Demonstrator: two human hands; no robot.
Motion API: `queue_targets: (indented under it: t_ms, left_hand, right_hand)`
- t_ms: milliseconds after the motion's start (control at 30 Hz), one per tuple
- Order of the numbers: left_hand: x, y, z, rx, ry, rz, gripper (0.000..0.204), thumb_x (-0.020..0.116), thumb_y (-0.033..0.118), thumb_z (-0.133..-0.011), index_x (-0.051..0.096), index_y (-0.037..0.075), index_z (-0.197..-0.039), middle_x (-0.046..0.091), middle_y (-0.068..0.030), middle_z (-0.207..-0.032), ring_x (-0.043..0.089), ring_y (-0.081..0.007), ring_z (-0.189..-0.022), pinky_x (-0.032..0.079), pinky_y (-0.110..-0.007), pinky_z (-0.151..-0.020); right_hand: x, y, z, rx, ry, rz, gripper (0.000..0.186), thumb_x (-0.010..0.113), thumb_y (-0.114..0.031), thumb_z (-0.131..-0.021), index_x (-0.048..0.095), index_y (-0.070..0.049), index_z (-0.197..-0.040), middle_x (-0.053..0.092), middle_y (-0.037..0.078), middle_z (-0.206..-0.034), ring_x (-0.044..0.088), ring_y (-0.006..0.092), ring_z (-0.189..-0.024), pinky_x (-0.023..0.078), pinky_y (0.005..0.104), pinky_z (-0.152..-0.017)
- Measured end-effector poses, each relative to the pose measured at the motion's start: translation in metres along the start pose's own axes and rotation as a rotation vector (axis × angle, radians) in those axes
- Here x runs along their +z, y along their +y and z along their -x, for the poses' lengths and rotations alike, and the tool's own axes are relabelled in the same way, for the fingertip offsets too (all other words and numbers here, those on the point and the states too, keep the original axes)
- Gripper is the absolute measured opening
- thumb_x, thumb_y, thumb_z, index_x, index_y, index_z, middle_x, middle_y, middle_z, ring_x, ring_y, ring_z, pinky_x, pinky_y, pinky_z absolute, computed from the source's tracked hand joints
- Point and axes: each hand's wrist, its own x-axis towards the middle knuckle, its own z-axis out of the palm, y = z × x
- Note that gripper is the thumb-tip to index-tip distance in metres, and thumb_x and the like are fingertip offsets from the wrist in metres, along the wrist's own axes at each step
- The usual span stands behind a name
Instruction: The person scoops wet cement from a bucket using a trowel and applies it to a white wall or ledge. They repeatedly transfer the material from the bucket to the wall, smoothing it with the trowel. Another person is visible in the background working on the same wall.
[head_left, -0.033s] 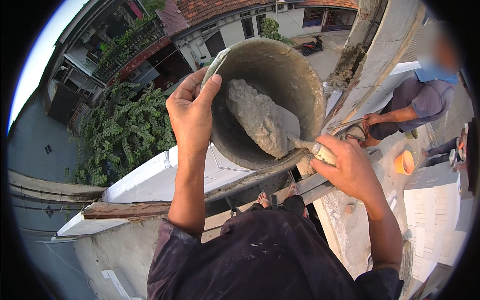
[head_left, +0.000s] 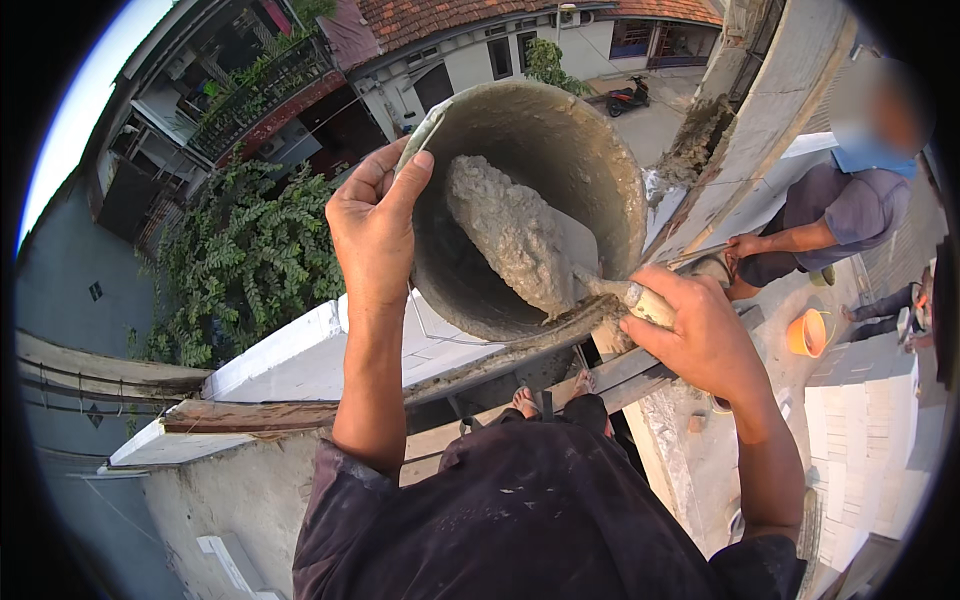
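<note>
My left hand (head_left: pixel 378 225) is closed on the upper left rim of a mortar-caked bucket (head_left: pixel 600 150), thumb on the edge. The bucket is tilted, so I look into its mouth. In my right hand (head_left: pixel 700 330) is the wooden handle of a trowel (head_left: pixel 648 303), with the fingers wrapped round it. The trowel's blade reaches into the bucket, carrying a thick heap of wet grey mortar (head_left: pixel 515 235). Mortar hides most of the blade, and the bucket's bottom is largely out of sight.
Below the bucket runs a white block wall (head_left: pixel 290 350); my feet (head_left: pixel 527 402) stand near wooden planks (head_left: pixel 640 372). A concrete post (head_left: pixel 750 150) rises at the right. Beyond it another person (head_left: pixel 840 215) crouches, and an orange bucket (head_left: pixel 808 332) lies near. A leafy tree (head_left: pixel 245 260) is at left.
The bucket and my left hand have shifted slightly to the left. My right hand keeps its hold on the trowel in nearly the same place.
</note>
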Motion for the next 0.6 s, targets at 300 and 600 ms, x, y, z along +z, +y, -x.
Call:
queue_targets:
  t_ms: [300, 600]
  left_hand:
    - [-0.143, -0.004, 0.003, -0.055, 0.348, -0.120, 0.041, 0.076, 0.017, -0.099, 0.070, -0.008, -0.130, 0.076, -0.0117, -0.117, 0.070, -0.0140, -0.108, 0.050, -0.026, -0.098]
    - [-0.282, 0.017, 0.146, -0.193, 0.852, -0.374, 0.049, 0.071, 0.027, -0.102, 0.065, -0.005, -0.139, 0.071, -0.0162, -0.130, 0.068, -0.0220, -0.112, 0.054, -0.033, -0.099]
  right_hand:
    - [-0.033, -0.018, -0.041, -0.029, -0.081, -0.045, 0.036, 0.081, -0.017, -0.086, 0.071, 0.002, -0.115, 0.073, 0.021, -0.087, 0.072, 0.0277, -0.078, 0.054, 0.0375, -0.074]
    - [-0.014, 0.099, -0.063, 0.163, 0.062, -0.311, 0.034, 0.079, -0.022, -0.092, 0.070, 0.003, -0.113, 0.070, 0.013, -0.077, 0.065, 0.0237, -0.061, 0.050, 0.0361, -0.060]
